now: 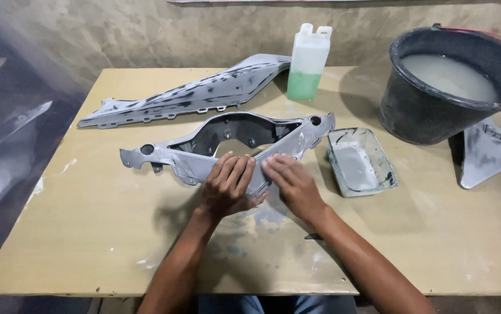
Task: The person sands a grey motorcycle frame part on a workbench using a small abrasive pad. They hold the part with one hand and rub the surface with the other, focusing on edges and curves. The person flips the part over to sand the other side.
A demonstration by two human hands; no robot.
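While flat open hands (pixel 262 186) press grey panel (pixel 227 145), stained tan table (pixel 88 221), bare concrete wall (pixel 146 29)

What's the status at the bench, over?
Both hands, left and right, flat on grey panel. Tray right. Nothing blocking.

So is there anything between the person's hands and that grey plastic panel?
Nothing visible. The left hand and the right hand both rest directly on the near edge of the grey panel; the small tray sits off to the right.
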